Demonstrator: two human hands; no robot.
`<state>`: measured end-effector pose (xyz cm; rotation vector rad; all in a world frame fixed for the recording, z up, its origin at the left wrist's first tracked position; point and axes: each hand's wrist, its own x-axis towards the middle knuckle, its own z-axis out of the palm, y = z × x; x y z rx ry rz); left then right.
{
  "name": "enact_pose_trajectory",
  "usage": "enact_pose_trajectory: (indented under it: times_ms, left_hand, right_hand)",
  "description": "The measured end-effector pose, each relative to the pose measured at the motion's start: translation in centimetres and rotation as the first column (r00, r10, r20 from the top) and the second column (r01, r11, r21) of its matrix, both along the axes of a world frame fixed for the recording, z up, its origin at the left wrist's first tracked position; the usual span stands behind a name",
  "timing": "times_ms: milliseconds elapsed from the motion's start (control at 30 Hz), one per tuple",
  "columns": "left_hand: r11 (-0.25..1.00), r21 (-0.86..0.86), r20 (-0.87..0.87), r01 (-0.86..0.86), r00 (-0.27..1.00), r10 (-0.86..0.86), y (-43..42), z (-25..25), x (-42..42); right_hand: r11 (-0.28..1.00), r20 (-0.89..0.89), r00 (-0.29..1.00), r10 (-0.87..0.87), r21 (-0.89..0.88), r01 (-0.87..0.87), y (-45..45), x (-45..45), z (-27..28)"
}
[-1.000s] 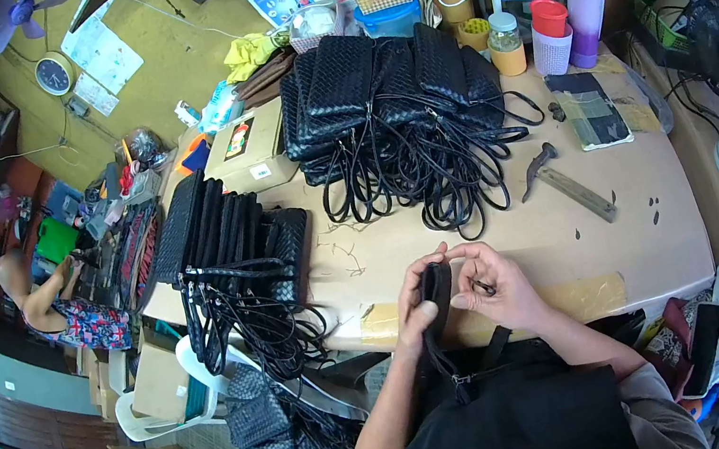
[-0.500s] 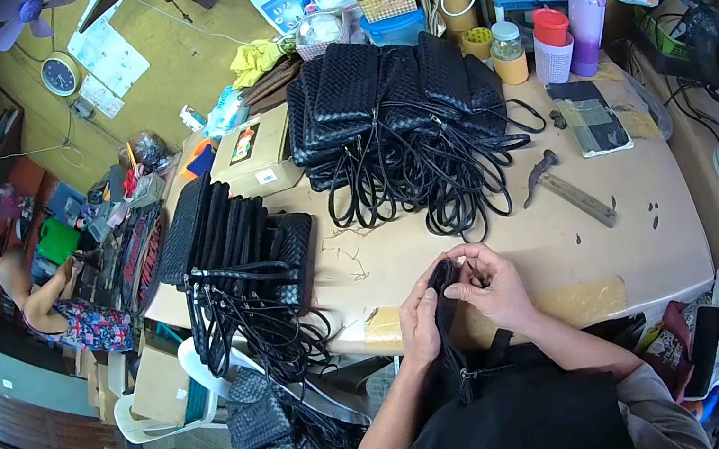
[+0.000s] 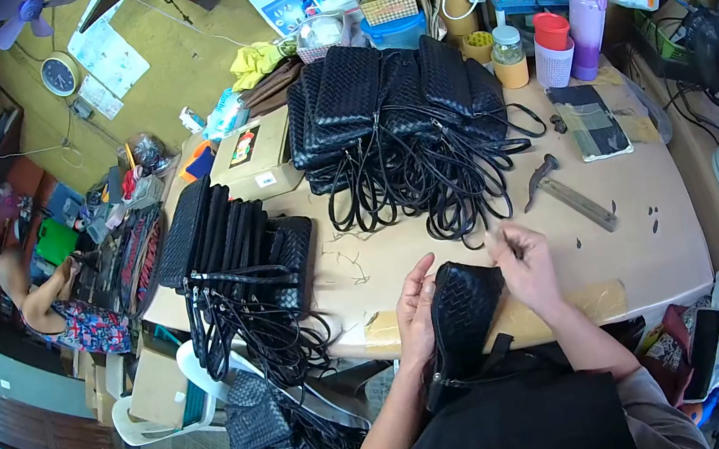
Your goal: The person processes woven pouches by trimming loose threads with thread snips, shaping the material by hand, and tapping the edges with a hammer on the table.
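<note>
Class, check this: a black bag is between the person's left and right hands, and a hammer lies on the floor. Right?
The floor is wrong: in the head view, the hammer lies on the table. The black bag is between left hand and right hand.

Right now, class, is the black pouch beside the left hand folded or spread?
Spread: the black pouch shows a broad woven side beside the left hand. Its back is hidden.

left hand [image 3: 416, 318] against the left edge of a black woven pouch [image 3: 469, 311], right hand [image 3: 527, 272] with fingers curled by its upper right corner, stacked black pouches [image 3: 346, 90] on the table [image 3: 654, 259], hammer [image 3: 579, 205] to their right
</note>
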<state>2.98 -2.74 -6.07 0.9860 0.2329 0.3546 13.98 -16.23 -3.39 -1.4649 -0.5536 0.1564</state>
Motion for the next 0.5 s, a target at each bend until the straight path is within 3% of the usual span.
enact_pose_trajectory:
  times_ms: [33, 100, 133, 167, 200, 300, 367, 433, 467, 500]
  left_hand:
    - [0.996, 0.064, 0.001, -0.068, 0.998, 0.068, 0.0, -0.1, 0.0]
    - [0.984, 0.125, 0.002, -0.129, 0.992, 0.129, -0.6, 0.1, 0.1]
    - [0.946, 0.276, 0.107, -0.172, 0.983, 0.148, -1.4, 0.8, 0.2]
    - [0.882, 0.413, 0.214, -0.227, 0.966, 0.148, -2.0, 1.4, 0.3]
    - [0.918, 0.353, 0.209, -0.182, 0.971, 0.113, -1.8, 1.8, 0.2]
    - [0.902, 0.404, 0.182, -0.154, 0.98, 0.085, -2.0, 2.9, -0.3]
    - [0.888, 0.43, 0.186, -0.162, 0.979, 0.088, -1.4, 2.9, -0.3]
    - [0.539, 0.831, 0.125, -0.134, 0.991, 0.054, 0.8, 3.1, -0.8]
    - [0.426, 0.885, 0.153, -0.186, 0.982, 0.11, 1.0, 4.0, -0.8]
    - [0.429, 0.884, 0.151, -0.185, 0.982, 0.113, 1.1, 4.8, -1.0]
  right_hand:
    - [1.0, 0.002, 1.0, 0.002, 0.001, -0.002, 0.1, -0.9, 1.0]
    - [0.931, 0.033, 0.992, 0.124, -0.351, -0.105, 0.2, -3.4, 3.7]
    - [0.931, 0.031, 0.992, 0.12, -0.352, -0.101, 0.5, -3.6, 3.1]
    - [0.973, 0.017, 0.994, 0.11, -0.204, -0.104, 1.0, -3.4, 1.9]
    - [0.993, 0.004, 0.995, 0.104, -0.054, -0.104, 1.3, -3.2, 1.1]
    - [0.983, -0.09, 0.979, 0.181, -0.027, -0.184, 1.0, -2.1, 0.8]
    - [0.99, -0.016, 0.991, 0.136, -0.041, -0.137, 0.8, -1.9, 1.0]
    - [0.954, 0.315, 0.937, 0.151, -0.294, -0.055, -0.5, -1.3, 2.7]
    - [0.924, 0.326, 0.934, 0.149, -0.383, -0.013, -1.0, -1.2, 3.0]
    - [0.922, 0.324, 0.934, 0.152, -0.386, -0.016, -1.1, -1.0, 3.0]
